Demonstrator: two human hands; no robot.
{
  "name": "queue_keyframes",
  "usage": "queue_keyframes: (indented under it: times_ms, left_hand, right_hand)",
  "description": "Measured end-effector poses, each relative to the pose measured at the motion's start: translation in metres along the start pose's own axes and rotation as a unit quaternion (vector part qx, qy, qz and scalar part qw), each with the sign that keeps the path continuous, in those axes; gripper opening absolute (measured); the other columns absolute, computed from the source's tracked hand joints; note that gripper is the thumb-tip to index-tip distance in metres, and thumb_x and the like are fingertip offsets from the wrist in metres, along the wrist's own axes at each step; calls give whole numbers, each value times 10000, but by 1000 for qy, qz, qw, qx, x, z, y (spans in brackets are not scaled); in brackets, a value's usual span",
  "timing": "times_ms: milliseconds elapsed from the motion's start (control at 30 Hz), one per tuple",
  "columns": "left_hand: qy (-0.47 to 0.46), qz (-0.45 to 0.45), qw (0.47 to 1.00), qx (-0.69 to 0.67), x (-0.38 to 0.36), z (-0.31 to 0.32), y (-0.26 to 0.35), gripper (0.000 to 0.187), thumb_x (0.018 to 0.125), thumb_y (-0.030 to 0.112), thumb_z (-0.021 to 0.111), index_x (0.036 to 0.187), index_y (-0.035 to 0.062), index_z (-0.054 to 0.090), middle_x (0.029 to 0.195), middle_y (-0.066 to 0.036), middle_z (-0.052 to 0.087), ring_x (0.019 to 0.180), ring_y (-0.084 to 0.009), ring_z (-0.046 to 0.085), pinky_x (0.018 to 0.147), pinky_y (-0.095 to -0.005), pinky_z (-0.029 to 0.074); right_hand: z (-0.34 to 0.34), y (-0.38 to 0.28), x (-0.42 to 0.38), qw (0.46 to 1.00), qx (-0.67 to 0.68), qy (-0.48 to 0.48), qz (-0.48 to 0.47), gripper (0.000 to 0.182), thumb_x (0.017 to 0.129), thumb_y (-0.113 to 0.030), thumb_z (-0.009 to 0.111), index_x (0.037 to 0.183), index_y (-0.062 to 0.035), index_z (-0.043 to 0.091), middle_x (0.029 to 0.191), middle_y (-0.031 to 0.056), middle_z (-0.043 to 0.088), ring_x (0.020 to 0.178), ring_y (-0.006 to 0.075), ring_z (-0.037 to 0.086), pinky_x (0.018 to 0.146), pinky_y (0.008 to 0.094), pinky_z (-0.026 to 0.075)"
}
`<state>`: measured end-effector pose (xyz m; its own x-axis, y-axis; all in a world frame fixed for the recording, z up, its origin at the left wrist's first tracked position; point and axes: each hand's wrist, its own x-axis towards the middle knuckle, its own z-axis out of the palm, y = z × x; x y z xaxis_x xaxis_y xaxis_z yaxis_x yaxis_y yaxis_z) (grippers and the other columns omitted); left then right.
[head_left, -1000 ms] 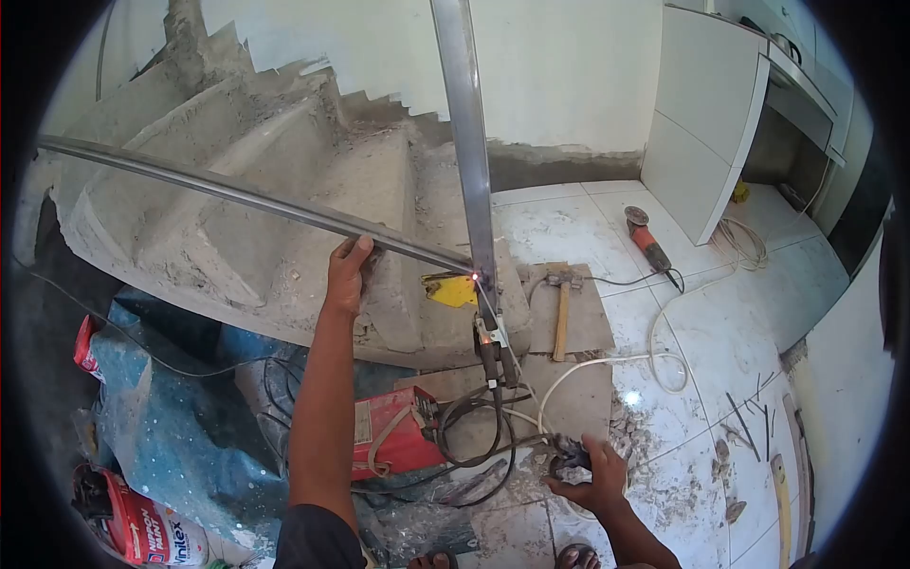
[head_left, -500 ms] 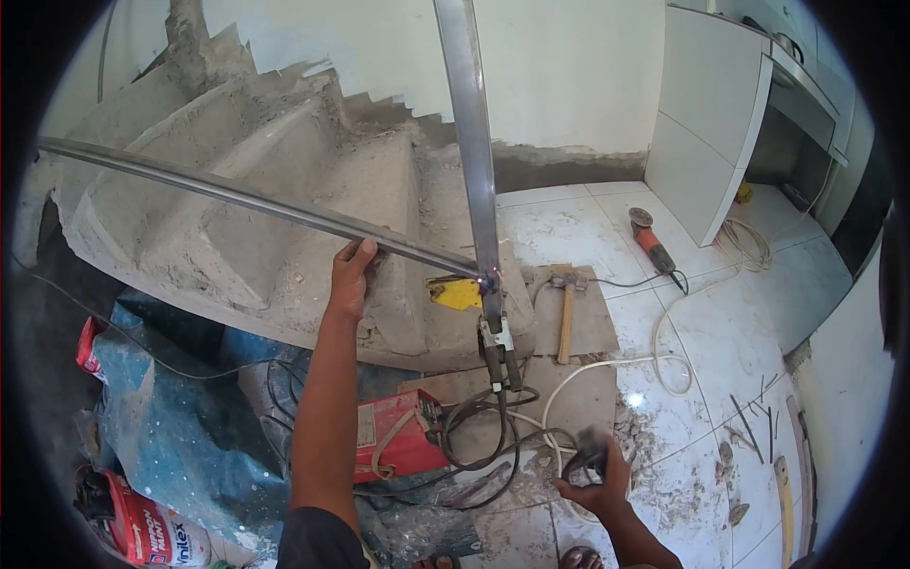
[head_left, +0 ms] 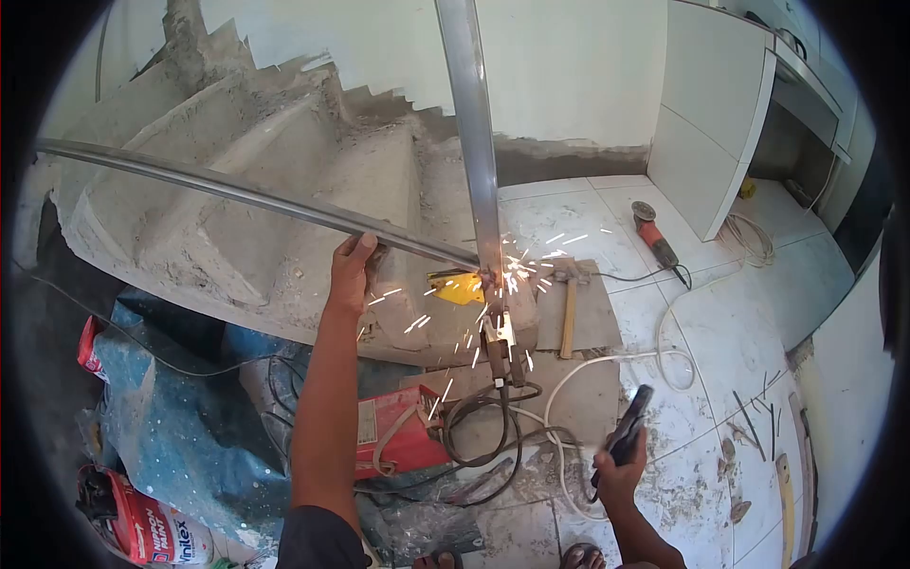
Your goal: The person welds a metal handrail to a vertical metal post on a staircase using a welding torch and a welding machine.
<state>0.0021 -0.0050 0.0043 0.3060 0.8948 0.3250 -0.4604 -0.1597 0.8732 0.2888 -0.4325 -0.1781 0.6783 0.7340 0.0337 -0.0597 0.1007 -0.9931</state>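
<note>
My left hand (head_left: pixel 351 273) is closed around the slanting metal tube (head_left: pixel 237 195) from below, near its right end. That end meets an upright metal post (head_left: pixel 471 133), and bright sparks (head_left: pixel 517 270) spray from the joint. Beside the joint, under the tube, sits a yellow welding magnet (head_left: pixel 459 287). A ground clamp (head_left: pixel 499 332) grips the post's lower part. My right hand (head_left: pixel 621 476) is wrapped round a black electrode holder (head_left: pixel 628 431), raised and tilted, lower right of the joint. I cannot make out a rod in it.
A red welding machine (head_left: pixel 398 431) with coiled black cables stands below the steps. Concrete stairs (head_left: pixel 284 190) rise at left. A hammer (head_left: pixel 569 318) lies on cardboard, an angle grinder (head_left: pixel 652 237) on the tiles. Loose rods (head_left: pixel 747 427) lie at right; a paint bucket (head_left: pixel 142 522) at lower left.
Sparks now burst from the joint, where only a small glow showed before. My right hand has turned the electrode holder upward and shifted slightly right. My left hand stays on the tube.
</note>
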Motion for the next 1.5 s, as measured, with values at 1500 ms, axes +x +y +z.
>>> queue_keyframes:
  times_ms: [1500]
  left_hand:
    - [40, -29, 997, 53, -11, 25, 19, 245, 861, 281, 772, 914, 107, 607, 912, 0, 575, 1009, -180, 602, 1005, -417, 448]
  right_hand:
    - [21, -27, -5, 951, -237, -141, -140, 1023, 585, -427, 941, 1349, 19, 427, 1105, 133, 663, 985, 228, 674, 881, 364, 545]
